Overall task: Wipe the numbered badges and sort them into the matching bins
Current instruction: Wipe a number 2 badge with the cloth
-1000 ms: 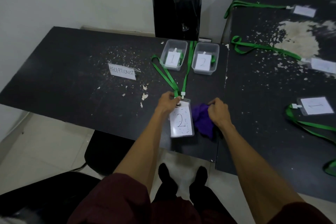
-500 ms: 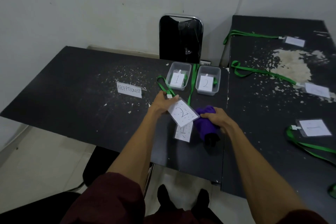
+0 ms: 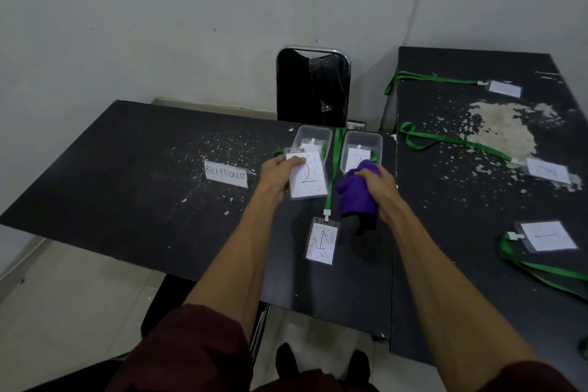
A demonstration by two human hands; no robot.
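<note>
My left hand (image 3: pixel 277 172) holds a speckled badge marked 2 (image 3: pixel 307 176) lifted above the table, in front of the clear bin labelled 1 (image 3: pixel 313 137). My right hand (image 3: pixel 375 185) grips a bunched purple cloth (image 3: pixel 354 193) just right of that badge, in front of the clear bin labelled 2 (image 3: pixel 362 151). A dirty badge marked 1 (image 3: pixel 321 242) lies flat on the black table (image 3: pixel 133 175) below my hands, its green lanyard (image 3: pixel 333 169) running up between the two bins.
A "RECEPTIONIST" card (image 3: pixel 226 174) lies left of my hands. The right table (image 3: pixel 477 280) carries several badges on green lanyards, one marked 1 (image 3: pixel 547 236), and a patch of pale crumbs (image 3: pixel 506 129). A black chair (image 3: pixel 313 87) stands behind the bins.
My left hand has lifted the badge marked 2 off the table and up toward the bins, uncovering the badge marked 1 beneath. My right hand has picked up the purple cloth and raised it alongside.
</note>
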